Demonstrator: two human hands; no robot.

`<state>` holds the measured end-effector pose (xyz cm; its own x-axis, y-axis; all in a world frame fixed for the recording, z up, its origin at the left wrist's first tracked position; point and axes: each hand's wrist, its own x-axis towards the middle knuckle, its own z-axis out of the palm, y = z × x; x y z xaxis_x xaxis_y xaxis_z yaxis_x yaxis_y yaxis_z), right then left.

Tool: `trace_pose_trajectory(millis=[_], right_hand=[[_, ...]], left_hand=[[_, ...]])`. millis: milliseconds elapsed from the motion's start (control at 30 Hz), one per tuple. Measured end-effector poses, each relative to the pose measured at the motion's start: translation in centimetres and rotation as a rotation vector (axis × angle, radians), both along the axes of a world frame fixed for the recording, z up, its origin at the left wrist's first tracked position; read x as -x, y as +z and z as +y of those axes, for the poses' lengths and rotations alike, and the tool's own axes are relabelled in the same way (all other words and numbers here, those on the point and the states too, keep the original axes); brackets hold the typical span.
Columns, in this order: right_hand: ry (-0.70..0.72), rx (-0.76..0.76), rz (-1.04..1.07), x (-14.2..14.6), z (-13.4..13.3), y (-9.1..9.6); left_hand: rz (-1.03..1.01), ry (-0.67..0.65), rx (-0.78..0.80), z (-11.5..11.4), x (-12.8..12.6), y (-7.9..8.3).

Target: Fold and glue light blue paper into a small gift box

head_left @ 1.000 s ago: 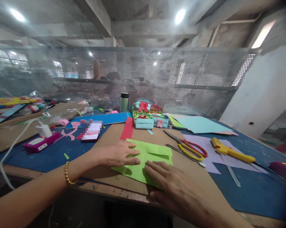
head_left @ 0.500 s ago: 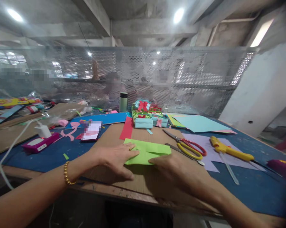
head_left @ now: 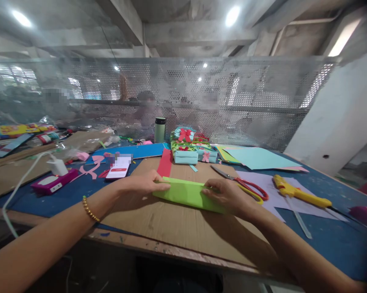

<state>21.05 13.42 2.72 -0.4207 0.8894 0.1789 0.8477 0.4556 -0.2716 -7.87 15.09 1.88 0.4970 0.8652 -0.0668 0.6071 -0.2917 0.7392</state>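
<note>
A folded sheet of bright green paper [head_left: 186, 192] is held tilted over the brown cardboard [head_left: 171, 228]. My left hand [head_left: 148, 183] pinches its left end between thumb and fingers, a gold bead bracelet on the wrist. At the right end my right hand [head_left: 224, 193] is closed on the paper, thumb and fingertips at its upper edge. Scissors [head_left: 247, 185] with red and yellow handles lie just beyond my right hand, partly covered by it. A red paper strip [head_left: 165, 162] lies behind my left hand.
Small light-blue paper boxes [head_left: 186, 157] with paper flowers stand ahead, beside a green flask [head_left: 159, 131]. To the right are a yellow glue gun [head_left: 299, 194] on purple paper and stacked coloured sheets [head_left: 259, 158]. A phone [head_left: 119, 167] and a purple power strip [head_left: 53, 183] lie left.
Both hands have gone from pressing the green paper flat to gripping its ends. The paper is now a narrower band, its near side lifted and tilted. My left hand has moved back and left.
</note>
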Motion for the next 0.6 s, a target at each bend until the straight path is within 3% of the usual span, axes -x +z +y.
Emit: trace_pose_trajectory(millis=[100, 267, 467, 600], right_hand=[[-0.096, -0.067, -0.098, 0.6, -0.2, -0.6], [-0.153, -0.13, -0.249, 0.8, -0.1, -2.0], [-0.124, -0.147, -0.201, -0.2, 0.7, -3.3], [-0.102, -0.141, -0.162, -0.6, 1.0, -3.7]], left_hand=[[0.049, -0.015, 0.054, 0.4, -0.3, 0.2], [0.02, 0.128, -0.194, 0.7, -1.4, 0.0], [0.08, 0.31, -0.297, -1.1, -2.7, 0.0], [0.077, 0.289, -0.284, -1.0, -2.8, -0.2]])
